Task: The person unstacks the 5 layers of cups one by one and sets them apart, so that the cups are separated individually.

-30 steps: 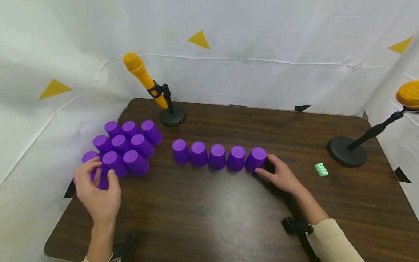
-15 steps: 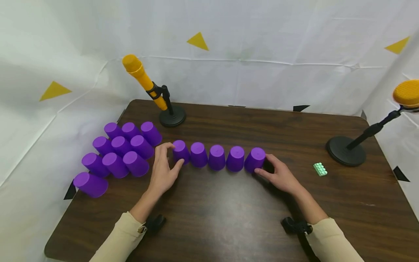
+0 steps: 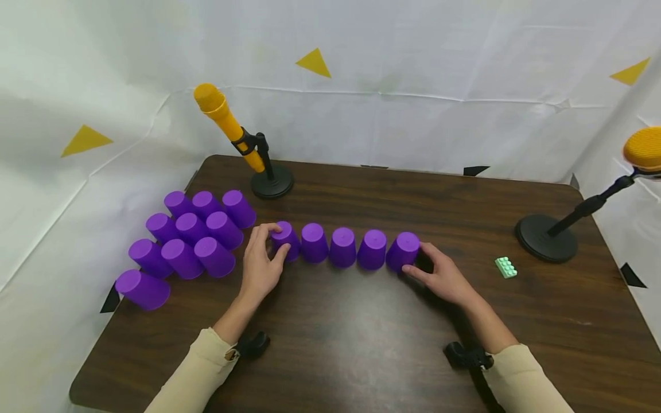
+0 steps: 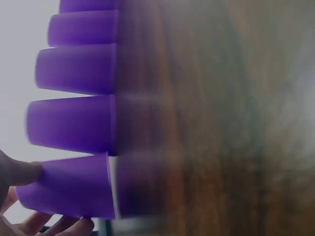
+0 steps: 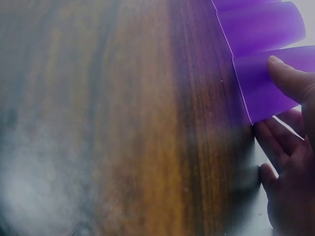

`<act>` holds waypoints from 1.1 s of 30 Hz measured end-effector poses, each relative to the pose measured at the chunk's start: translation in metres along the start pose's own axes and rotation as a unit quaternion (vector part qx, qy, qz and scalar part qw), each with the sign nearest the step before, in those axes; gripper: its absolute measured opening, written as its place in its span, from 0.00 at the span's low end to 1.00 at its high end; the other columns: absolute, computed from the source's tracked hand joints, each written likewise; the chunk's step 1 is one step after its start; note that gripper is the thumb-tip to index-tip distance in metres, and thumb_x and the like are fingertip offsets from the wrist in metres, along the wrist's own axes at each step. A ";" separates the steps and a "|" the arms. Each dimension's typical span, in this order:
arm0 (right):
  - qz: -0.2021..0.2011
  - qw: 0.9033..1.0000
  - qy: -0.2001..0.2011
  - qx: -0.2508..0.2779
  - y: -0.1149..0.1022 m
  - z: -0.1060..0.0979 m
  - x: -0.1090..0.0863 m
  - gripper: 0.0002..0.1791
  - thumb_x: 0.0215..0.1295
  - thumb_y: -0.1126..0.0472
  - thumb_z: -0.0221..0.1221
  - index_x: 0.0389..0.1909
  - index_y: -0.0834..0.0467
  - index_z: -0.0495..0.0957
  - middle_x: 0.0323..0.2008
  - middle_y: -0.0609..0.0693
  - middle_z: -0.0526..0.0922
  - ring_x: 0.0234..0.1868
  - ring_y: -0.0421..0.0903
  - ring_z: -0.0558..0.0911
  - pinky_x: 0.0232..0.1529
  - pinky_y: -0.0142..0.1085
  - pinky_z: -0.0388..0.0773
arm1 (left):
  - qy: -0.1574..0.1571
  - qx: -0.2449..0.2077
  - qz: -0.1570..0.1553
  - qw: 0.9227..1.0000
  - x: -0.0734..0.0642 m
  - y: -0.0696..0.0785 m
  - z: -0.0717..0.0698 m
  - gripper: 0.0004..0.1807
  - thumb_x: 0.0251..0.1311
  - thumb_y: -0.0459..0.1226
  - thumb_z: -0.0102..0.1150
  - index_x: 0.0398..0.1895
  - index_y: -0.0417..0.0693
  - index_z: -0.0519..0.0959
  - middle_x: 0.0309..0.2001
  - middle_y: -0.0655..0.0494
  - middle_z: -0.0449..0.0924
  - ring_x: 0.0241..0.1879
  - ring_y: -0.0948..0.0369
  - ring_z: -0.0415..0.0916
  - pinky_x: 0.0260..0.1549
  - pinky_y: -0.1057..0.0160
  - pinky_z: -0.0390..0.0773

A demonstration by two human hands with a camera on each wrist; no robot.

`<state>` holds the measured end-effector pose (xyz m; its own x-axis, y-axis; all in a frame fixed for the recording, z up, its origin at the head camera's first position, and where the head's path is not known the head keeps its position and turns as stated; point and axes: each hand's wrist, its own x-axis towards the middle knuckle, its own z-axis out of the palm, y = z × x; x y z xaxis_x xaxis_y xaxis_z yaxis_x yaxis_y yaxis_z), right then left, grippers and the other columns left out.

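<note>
Several upside-down purple cups stand in a row across the middle of the table. My left hand grips the leftmost cup, thumb on its near side and fingers round the far side. In the left wrist view that cup leans slightly, a pale strip showing along its rim. At the other end, my right hand holds the rightmost cup. The right wrist view has the thumb flat on the cup's wall, with the other fingers around its outer side.
A group of upside-down purple cups stands at the table's left edge. Behind it is a yellow microphone on a black stand. A second yellow microphone is at the right, near a small mint-green toy brick. White sheeting hangs behind.
My left hand has moved right from the cup group to the row's left end and taken hold of the leftmost cup. The right hand has stayed on its cup.
</note>
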<state>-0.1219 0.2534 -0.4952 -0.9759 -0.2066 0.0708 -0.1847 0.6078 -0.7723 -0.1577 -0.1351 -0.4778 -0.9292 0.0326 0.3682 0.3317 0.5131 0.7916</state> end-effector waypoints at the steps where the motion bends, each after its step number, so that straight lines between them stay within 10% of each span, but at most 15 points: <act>1: 0.001 1.000 -0.001 -0.001 0.000 0.000 0.000 0.33 0.63 0.53 0.66 0.65 0.62 0.69 0.58 0.61 0.76 0.62 0.59 0.72 0.64 0.58 0.62 | -0.002 -0.003 -0.002 1.000 -0.003 0.002 -0.004 0.19 0.58 0.28 0.66 0.50 0.48 0.73 0.51 0.50 0.72 0.54 0.53 0.74 0.51 0.49 0.78; 9: 0.002 1.000 -0.006 -0.002 0.000 0.000 -0.001 0.33 0.64 0.52 0.65 0.65 0.63 0.69 0.58 0.61 0.76 0.61 0.59 0.72 0.64 0.59 0.62 | 0.011 -0.007 -0.028 1.000 -0.047 0.016 -0.050 0.19 0.58 0.28 0.66 0.52 0.49 0.75 0.53 0.53 0.72 0.54 0.55 0.72 0.49 0.46 0.78; 17: 0.007 1.000 -0.005 -0.003 -0.001 -0.001 -0.001 0.33 0.64 0.51 0.65 0.65 0.63 0.68 0.58 0.61 0.76 0.62 0.60 0.72 0.64 0.59 0.61 | 0.119 0.116 -0.036 0.985 -0.084 0.004 -0.104 0.22 0.51 0.23 0.69 0.50 0.41 0.77 0.50 0.49 0.75 0.49 0.59 0.71 0.47 0.70 0.71; 25: 0.005 1.000 -0.004 -0.001 0.000 0.000 -0.001 0.33 0.64 0.52 0.65 0.65 0.63 0.68 0.58 0.61 0.75 0.62 0.60 0.72 0.64 0.59 0.61 | 0.189 0.200 -0.072 0.959 -0.091 -0.017 -0.133 0.21 0.49 0.24 0.70 0.48 0.40 0.78 0.49 0.45 0.77 0.47 0.53 0.73 0.39 0.66 0.67; 33: 0.005 1.000 -0.005 -0.002 0.000 0.000 0.000 0.33 0.64 0.52 0.65 0.65 0.62 0.68 0.58 0.61 0.76 0.62 0.59 0.72 0.65 0.58 0.61 | 0.190 0.221 -0.080 0.953 -0.088 -0.023 -0.136 0.21 0.50 0.24 0.68 0.49 0.39 0.76 0.46 0.40 0.76 0.45 0.45 0.73 0.39 0.45 0.71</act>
<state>-0.1217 0.2538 -0.4955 -0.9763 -0.2084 0.0576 -0.1762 0.6126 -0.7705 -0.0621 -0.2664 -0.4624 -0.8079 -0.3463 0.4769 0.0116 0.7996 0.6004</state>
